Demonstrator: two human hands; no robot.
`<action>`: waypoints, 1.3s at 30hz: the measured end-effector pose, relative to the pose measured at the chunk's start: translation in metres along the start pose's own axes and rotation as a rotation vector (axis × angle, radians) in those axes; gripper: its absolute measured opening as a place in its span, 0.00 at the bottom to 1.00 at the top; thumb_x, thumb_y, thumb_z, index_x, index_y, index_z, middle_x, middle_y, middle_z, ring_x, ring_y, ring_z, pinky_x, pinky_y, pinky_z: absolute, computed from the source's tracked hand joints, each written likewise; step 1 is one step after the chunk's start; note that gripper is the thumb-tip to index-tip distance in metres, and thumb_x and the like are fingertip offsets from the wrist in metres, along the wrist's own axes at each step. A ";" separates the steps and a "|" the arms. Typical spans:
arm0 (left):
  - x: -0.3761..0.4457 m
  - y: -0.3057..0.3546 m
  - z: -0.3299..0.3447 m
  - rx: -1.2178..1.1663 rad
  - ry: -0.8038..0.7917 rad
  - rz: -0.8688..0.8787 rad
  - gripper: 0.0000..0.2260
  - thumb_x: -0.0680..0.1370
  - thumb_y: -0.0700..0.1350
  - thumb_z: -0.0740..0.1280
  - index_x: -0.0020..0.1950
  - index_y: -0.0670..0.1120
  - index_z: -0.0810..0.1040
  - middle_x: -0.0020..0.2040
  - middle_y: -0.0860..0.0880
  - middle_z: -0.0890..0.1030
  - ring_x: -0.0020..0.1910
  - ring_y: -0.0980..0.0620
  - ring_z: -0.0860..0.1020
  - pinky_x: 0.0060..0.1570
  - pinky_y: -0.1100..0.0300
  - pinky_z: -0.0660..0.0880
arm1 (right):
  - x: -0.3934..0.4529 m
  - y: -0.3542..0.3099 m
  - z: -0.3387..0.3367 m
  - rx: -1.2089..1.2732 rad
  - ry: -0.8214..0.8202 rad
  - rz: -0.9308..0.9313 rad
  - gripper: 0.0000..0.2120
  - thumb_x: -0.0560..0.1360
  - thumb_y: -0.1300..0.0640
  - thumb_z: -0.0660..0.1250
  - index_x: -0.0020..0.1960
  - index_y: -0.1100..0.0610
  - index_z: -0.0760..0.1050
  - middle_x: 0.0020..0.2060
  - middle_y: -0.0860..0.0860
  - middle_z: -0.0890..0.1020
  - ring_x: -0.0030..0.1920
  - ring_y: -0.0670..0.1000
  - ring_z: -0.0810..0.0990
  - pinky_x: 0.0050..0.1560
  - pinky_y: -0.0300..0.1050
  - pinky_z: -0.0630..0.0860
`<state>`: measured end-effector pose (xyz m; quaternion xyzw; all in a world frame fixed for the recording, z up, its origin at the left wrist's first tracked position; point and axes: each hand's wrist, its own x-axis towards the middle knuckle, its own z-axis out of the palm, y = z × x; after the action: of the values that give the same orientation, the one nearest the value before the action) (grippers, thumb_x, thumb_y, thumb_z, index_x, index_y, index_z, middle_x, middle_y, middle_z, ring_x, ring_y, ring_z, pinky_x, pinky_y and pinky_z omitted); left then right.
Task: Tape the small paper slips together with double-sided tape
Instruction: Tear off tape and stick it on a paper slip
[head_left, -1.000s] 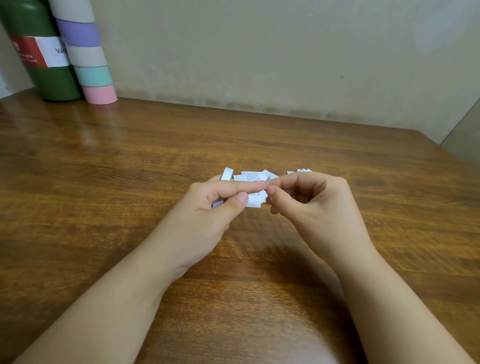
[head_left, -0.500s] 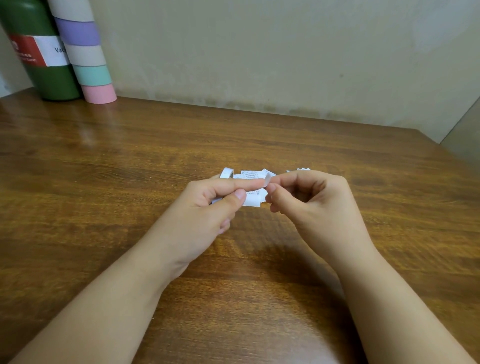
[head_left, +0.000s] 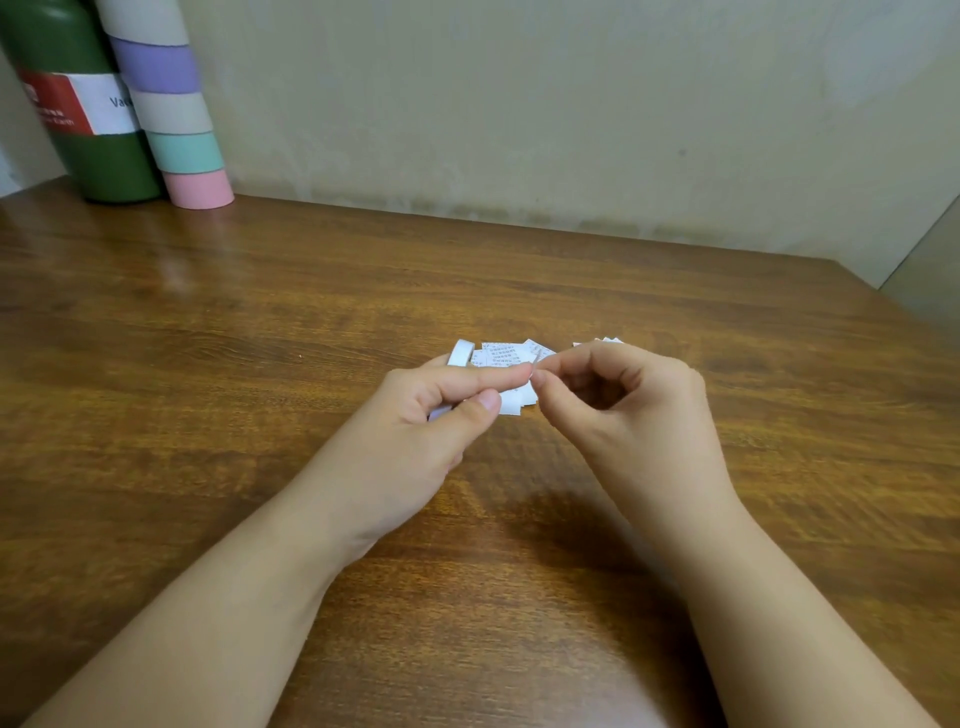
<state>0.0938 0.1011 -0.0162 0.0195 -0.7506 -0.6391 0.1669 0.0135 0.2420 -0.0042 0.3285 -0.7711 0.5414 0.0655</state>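
My left hand (head_left: 441, 410) curls round a small white roll of double-sided tape (head_left: 460, 353), most of it hidden in the palm. Thumb and forefinger of my right hand (head_left: 618, 400) pinch at the tape's end by my left forefinger's tip. Behind both hands, several small printed paper slips (head_left: 501, 356) lie in a loose heap on the wooden table (head_left: 260, 338). A few more slips (head_left: 605, 341) peek out beyond my right knuckles.
A dark green bottle (head_left: 88, 130) with a red and white label stands at the far left against the wall. Beside it rises a stack of pastel tape rolls (head_left: 176, 119). The table's right edge runs near the wall corner.
My right hand has drawn slightly to the right of my left fingertips. The left hand and the slips have hardly moved.
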 end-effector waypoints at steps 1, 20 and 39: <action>0.000 0.000 0.000 0.008 0.006 0.000 0.13 0.80 0.41 0.62 0.52 0.56 0.83 0.27 0.61 0.73 0.29 0.54 0.63 0.31 0.59 0.62 | 0.000 0.002 0.001 -0.052 0.027 -0.050 0.04 0.71 0.62 0.73 0.38 0.55 0.82 0.25 0.40 0.77 0.30 0.39 0.75 0.34 0.27 0.68; -0.002 0.002 0.002 0.186 0.009 0.036 0.13 0.79 0.41 0.62 0.52 0.58 0.80 0.34 0.72 0.75 0.39 0.73 0.74 0.40 0.80 0.66 | 0.000 0.009 0.006 -0.543 0.095 -0.451 0.08 0.72 0.55 0.65 0.40 0.56 0.81 0.30 0.48 0.79 0.28 0.51 0.77 0.26 0.44 0.75; 0.000 0.000 0.001 0.135 0.023 0.077 0.12 0.80 0.40 0.61 0.55 0.54 0.81 0.29 0.68 0.74 0.34 0.68 0.74 0.39 0.66 0.70 | -0.001 0.002 0.003 -0.166 0.070 -0.168 0.02 0.70 0.61 0.72 0.41 0.56 0.83 0.30 0.44 0.81 0.34 0.42 0.78 0.36 0.32 0.72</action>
<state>0.0936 0.1025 -0.0161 0.0095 -0.7901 -0.5799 0.1983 0.0134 0.2402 -0.0075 0.3664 -0.7803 0.4794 0.1643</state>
